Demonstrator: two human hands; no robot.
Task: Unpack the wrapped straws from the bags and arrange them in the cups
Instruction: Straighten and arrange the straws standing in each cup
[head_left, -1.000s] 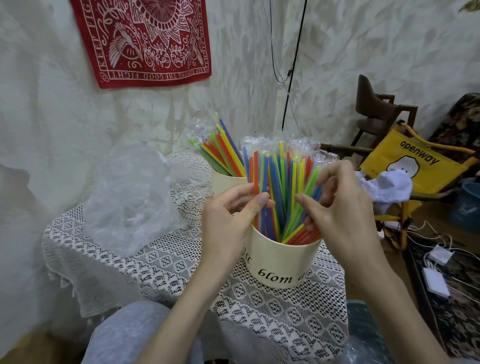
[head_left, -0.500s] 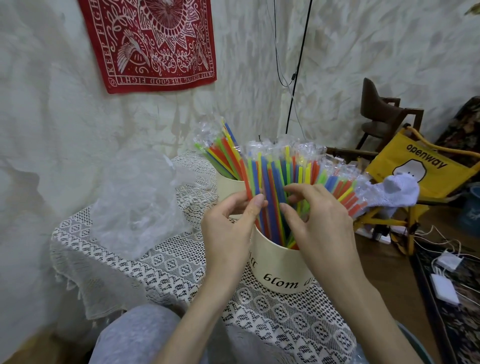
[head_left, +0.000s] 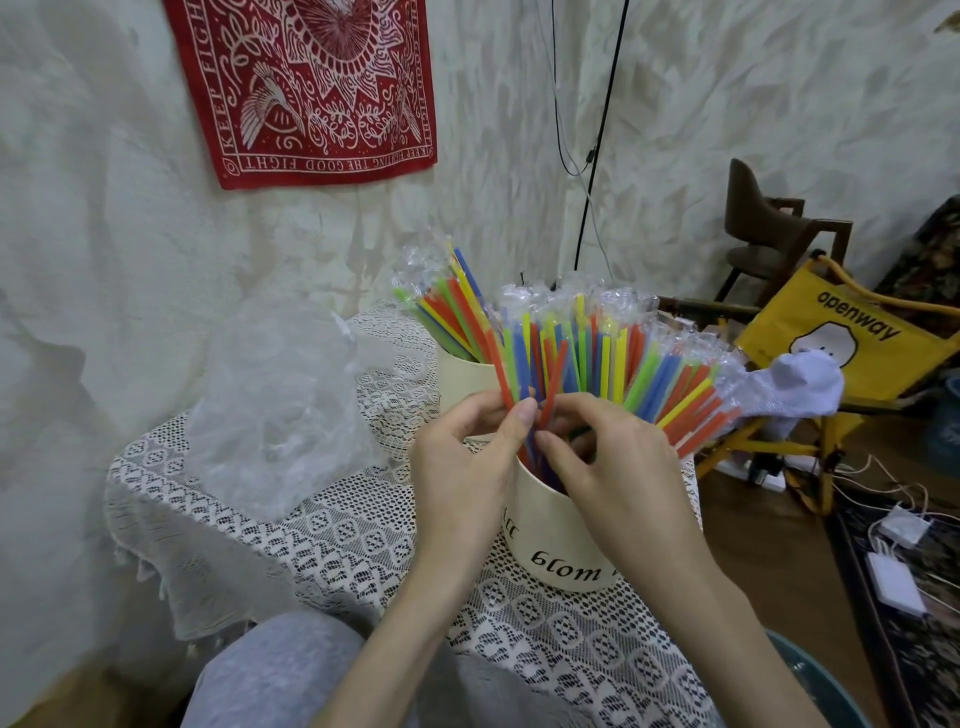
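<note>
With our left hand (head_left: 467, 462) and right hand (head_left: 618, 467) both pinching wrapped straws (head_left: 597, 358), we should fan them evenly around the front cup (head_left: 550, 540).

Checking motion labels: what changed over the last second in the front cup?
The right hand moved from the bundle's right side to its middle, meeting the left hand; the straws fanned out rightward. Front cup, rear cup and plastic bag stayed put.
</note>
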